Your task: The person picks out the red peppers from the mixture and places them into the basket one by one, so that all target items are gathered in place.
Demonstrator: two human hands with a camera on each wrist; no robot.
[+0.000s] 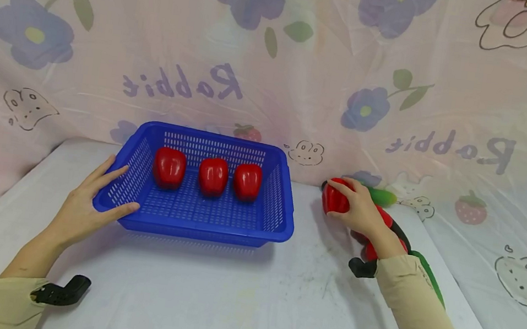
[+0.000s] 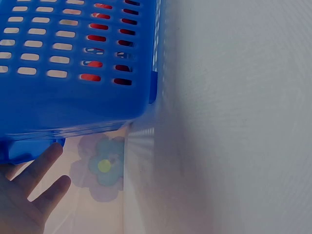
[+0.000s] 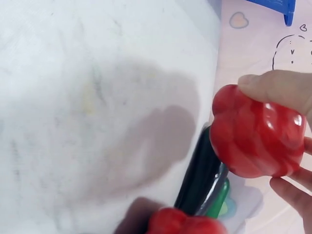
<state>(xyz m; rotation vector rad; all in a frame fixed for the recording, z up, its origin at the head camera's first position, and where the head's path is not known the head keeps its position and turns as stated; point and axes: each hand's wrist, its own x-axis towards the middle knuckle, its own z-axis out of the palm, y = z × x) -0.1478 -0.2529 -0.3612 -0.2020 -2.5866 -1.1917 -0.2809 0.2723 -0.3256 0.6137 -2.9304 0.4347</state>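
In the head view a blue slotted basket [image 1: 195, 226] holds three glossy red apples [image 1: 169, 168] in a row. My left hand [image 1: 89, 200] rests at its left end, fingers spread along the side rim and thumb over the front corner. The left wrist view shows two fingers [image 2: 41, 168] extended beside the basket wall [image 2: 73, 100]. Off to the right, my right hand [image 1: 360, 208] grips a lobed red bell pepper [image 3: 258, 134], thumb on one side and fingers on the other. In the right wrist view the pepper overlaps a long dark eggplant [image 3: 199, 170].
Around and under my right forearm lie several vegetables: a green cucumber [image 1: 383, 197] at the back, a dark curved one [image 1: 400, 233], more red ones and a long green one [image 1: 430, 275]. A printed cloth [image 1: 275, 77] hangs behind the white table [image 1: 226, 298].
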